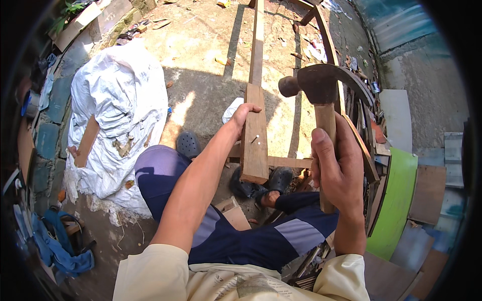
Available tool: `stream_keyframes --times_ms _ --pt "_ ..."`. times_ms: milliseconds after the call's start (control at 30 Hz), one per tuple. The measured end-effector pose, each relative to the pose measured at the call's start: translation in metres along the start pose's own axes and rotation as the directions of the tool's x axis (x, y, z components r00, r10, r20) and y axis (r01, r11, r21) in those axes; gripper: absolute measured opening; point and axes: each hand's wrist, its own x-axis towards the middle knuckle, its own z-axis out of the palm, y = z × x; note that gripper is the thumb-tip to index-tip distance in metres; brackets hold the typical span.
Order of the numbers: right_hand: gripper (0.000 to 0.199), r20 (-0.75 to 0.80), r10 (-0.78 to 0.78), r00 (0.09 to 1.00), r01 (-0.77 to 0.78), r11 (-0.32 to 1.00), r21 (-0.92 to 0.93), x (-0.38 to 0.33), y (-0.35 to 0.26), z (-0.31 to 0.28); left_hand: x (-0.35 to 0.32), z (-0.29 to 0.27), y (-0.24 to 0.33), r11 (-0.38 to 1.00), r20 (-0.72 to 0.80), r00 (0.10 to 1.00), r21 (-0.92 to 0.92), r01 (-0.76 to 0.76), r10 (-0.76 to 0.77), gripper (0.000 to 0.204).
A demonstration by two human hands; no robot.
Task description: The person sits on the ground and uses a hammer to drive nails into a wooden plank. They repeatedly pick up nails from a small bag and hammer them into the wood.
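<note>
Centre frame, here's the beam (254, 158), long axis running almost straight up toward the top edge! The left hand (242, 115) is right on it, the nearer of the two, gripping its left side. Over to the right, clear of the wood, the right hand (344, 168) clasps the hammer (321, 86) by its handle, head up, striking face pointing left. And the beam: brown, square-edged, two pale dots (257, 136) showing, possibly nail heads.

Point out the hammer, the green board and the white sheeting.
Hammer (325, 116), head camera: handle, just below the metal.
Green board (393, 200), head camera: middle of its face.
White sheeting (120, 108), head camera: folds near its middle.
</note>
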Motion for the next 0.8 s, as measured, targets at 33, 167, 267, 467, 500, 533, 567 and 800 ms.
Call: stream_keyframes --times_ms 33,167,267,467,500,533,567,800 --pt "0.042 -0.039 0.014 0.999 -0.013 0.999 0.032 -0.001 0.000 0.001 0.002 -0.001 0.000 1.000 0.009 1.000 0.003 -0.001 0.001 0.033" --pt "0.041 0.039 -0.225 0.974 0.227 0.938 -0.261 -0.013 0.046 0.032 0.005 0.000 -0.001 1.000 0.053 0.998 -0.016 0.024 -0.024 0.036" --pt "0.041 0.316 0.176 0.932 -0.098 0.964 -0.247 -0.009 0.032 0.013 0.005 -0.006 -0.001 0.997 0.093 0.995 -0.048 0.053 -0.048 0.036" --pt "0.034 -0.038 -0.010 0.999 0.015 0.993 0.118 0.001 0.003 -0.010 -0.004 0.002 0.004 0.999 -0.011 1.000 0.026 0.023 -0.023 0.032" --pt "0.032 -0.108 0.004 0.994 0.011 0.991 0.135 0.000 0.003 -0.006 -0.004 0.002 0.004 1.000 0.010 1.000 0.024 0.007 -0.007 0.032" --pt "0.032 -0.101 -0.075 0.992 0.078 0.996 0.031 -0.002 0.016 0.004 -0.002 0.002 0.005 1.000 0.023 1.000 0.022 0.012 -0.013 0.033" --pt "0.031 -0.086 -0.152 0.985 0.145 0.986 -0.077 -0.005 0.036 0.017 0.003 -0.001 0.003 1.000 0.040 0.999 0.018 0.017 -0.018 0.033" --pt "0.036 0.230 0.165 0.959 -0.113 0.968 -0.222 -0.004 0.009 -0.002 0.001 -0.010 0.002 0.999 0.125 0.991 0.018 -0.043 0.040 0.035"
